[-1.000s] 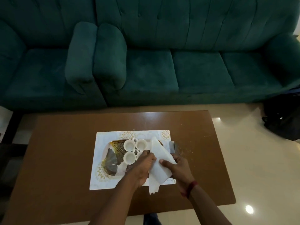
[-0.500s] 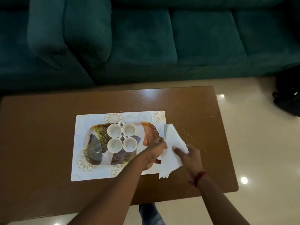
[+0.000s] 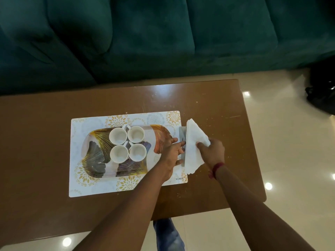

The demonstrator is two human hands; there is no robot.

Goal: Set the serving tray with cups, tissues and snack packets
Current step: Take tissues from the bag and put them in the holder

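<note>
1. Four white cups (image 3: pixel 127 144) in a tight two-by-two cluster, upright and empty, standing left of centre on the serving tray (image 3: pixel 94 156); handles of the far pair and near pair just visible between them.
2. Oval tray with gold, grey and orange leaf print, lying on a white placemat (image 3: pixel 126 185) patterned with gold flowers, the word KUBER at its near right corner.
3. Placemat flat on a brown wooden table (image 3: pixel 36 142), with pale scratches and specks scattered over the table's right part.
4. Left hand (image 3: pixel 172 154) over the right end of the tray, fingers stretched out toward the right, tips touching a thin metal holder (image 3: pixel 182 133) standing just past the placemat's right edge; whether gripping or only steadying it, cannot tell.
5. Stack of white tissues (image 3: pixel 194 142), folded into a pointed shape, upright against the right side of the metal holder, on the table just beside the placemat, not on the tray.
6. Right hand (image 3: pixel 212 151) pinching the right corner of the tissues between thumb and fingers; red thread (image 3: pixel 216 169) around that wrist.
7. Beyond the table, a dark teal sofa (image 3: pixel 163 37) filling the top of the view.
8. Far right, glossy cream floor tiles (image 3: pixel 290 142) with light reflections, and a dark bag (image 3: pixel 322 91) at the edge.
</note>
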